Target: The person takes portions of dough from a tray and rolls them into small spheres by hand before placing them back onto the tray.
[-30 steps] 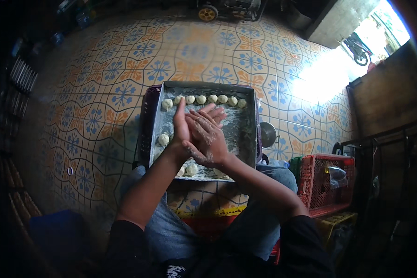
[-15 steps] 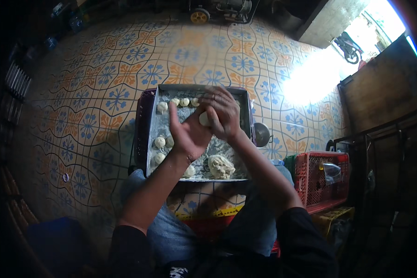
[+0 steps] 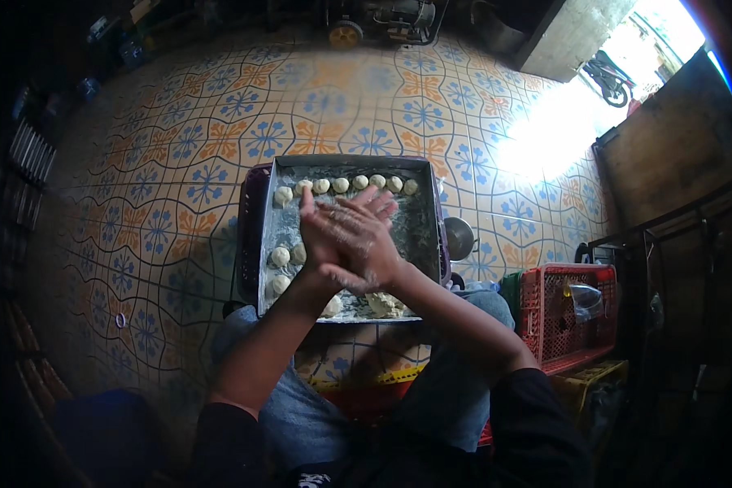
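My right hand (image 3: 364, 244) lies flat across the palm of my left hand (image 3: 312, 237), fingers stretched out and dusted with flour. The dough ball between my palms is hidden now. Both hands are above a floured metal tray (image 3: 350, 160). Along its far wall runs a row of small round dough balls (image 3: 342, 185). More balls (image 3: 280, 257) sit at the left side, and one (image 3: 331, 306) is by the near edge, partly behind my left wrist. A rough lump of dough (image 3: 385, 306) rests near the front, partly covered by my right forearm.
The tray stands on a dark purple crate (image 3: 254, 236) in front of my knees. At its right is a round metal pan (image 3: 459, 237). A red plastic crate (image 3: 573, 317) with a clear plastic bag lies farther right, a yellow crate (image 3: 598, 381) below it. Patterned tiles (image 3: 325, 102) cover the floor.
My right hand has slid down and left across my left palm, its fingers straighter. The dough ball that showed between them is covered. More of the far row and less of the lump are visible.
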`<state>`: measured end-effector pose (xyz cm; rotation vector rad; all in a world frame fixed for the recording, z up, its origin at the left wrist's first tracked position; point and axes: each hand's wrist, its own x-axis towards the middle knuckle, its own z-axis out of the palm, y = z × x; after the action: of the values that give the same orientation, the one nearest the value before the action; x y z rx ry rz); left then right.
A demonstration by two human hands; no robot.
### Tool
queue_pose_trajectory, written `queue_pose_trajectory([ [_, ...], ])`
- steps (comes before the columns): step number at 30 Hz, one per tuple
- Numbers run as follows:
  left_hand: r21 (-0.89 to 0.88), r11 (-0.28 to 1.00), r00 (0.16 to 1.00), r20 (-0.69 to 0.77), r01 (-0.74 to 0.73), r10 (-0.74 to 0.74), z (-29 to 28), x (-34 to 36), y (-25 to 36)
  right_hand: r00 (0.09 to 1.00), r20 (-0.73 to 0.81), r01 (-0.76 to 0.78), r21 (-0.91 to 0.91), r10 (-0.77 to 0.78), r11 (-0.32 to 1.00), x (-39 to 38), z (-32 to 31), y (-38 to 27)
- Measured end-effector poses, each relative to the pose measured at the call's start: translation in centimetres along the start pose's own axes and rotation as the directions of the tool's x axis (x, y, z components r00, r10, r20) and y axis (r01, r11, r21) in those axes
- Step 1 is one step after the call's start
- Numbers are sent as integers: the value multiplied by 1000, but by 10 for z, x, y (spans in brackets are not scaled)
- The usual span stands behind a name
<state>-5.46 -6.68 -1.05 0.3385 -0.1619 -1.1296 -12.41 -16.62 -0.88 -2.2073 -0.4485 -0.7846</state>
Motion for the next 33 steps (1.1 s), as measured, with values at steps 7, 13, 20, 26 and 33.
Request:
queue_pose_trajectory([
  [7,-3,994,972,-210,-107,104,23,-2,-10,988,-47,-154,-279,147,948,8,-15,35],
  [13,-137,988,989,120,-71,88,-7,-6,4,943,-30,326,-96,-330,940,3,-17,54],
  [20,66,997,997,-64,39,-35,-25,-4,-17,978,112,-184,60,176,981,-18,18,28],
  [26,-20,1000,925,-381,-13,5,8,-4,-16,1000,21,16,-137,-13,990,-4,-33,67],
  [33,5,989,988,30,-149,149,-14,-8,-13,972,21,231,36,-232,972,-8,5,9],
])
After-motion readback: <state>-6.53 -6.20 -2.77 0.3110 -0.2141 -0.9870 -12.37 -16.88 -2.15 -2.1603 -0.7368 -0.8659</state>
